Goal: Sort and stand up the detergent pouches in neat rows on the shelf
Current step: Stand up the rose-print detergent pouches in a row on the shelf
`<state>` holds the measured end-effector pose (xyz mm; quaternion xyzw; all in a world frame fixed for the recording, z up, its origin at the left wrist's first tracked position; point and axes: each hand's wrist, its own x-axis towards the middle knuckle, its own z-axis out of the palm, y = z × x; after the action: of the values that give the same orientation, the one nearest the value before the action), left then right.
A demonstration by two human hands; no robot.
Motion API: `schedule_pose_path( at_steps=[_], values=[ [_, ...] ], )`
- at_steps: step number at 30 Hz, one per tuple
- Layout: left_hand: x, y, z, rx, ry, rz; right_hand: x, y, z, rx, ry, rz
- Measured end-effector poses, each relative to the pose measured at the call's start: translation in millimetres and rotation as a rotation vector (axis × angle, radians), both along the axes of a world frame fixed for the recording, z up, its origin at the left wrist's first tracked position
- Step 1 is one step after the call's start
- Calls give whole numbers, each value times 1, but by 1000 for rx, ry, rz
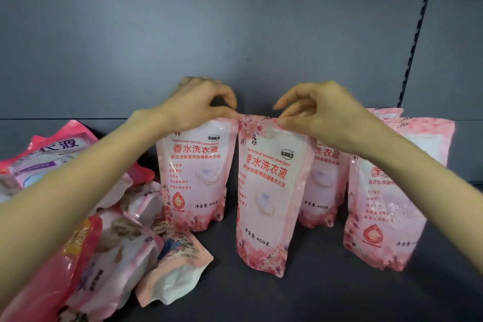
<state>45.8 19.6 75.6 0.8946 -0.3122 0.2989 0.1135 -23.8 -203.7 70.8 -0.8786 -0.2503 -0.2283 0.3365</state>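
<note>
Fingers of the left hand are curled, thumb and forefinger pinched together at the top left corner of the middle pouch, just where that corner touches the left pouch. Fingers of the right hand pinch the same top seam further right, with the forefinger sticking out above it. Held by both hands, the middle pouch stands upright on the shelf, turned slightly to the right, and its foot is nearer the camera than the pouches on either side.

From the head camera, the left pouch stands upright just behind and beside it, the two touching at the top edge. A rear pouch stands behind the right forearm, which hides part of it. A right pouch stands upright further forward, with the top of one more pouch showing behind it. All of these are pale pink with red lettering and a rose border.

A heap of pouches lies flat and jumbled on the left of the shelf under the left forearm, reaching up to the foot of the left pouch. A darker pink pouch leans at the back of the heap. A grey back panel closes the shelf behind, with a slotted upright at the right.
</note>
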Motion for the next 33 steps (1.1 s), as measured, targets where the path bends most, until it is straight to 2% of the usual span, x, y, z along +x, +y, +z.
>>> schedule_pose_path(
  at_steps=[3,6,11,17,20,24,33],
  values=[
    [10,30,8,89,63,177,2,8,9,-237,22,-69],
    [13,50,9,28,212,190,4,14,13,-389,33,-121],
    [10,57,2,-188,401,108,12,21,15,-429,65,-157],
    [11,58,1,-275,480,76,19,23,16,-431,68,-148],
    [14,55,0,-264,450,146,19,19,15,-409,40,-153],
    [17,43,-7,-338,289,245,19,13,16,-400,13,-182],
    [16,32,-16,-463,262,175,26,-3,16,-450,-22,-254]
  ],
)
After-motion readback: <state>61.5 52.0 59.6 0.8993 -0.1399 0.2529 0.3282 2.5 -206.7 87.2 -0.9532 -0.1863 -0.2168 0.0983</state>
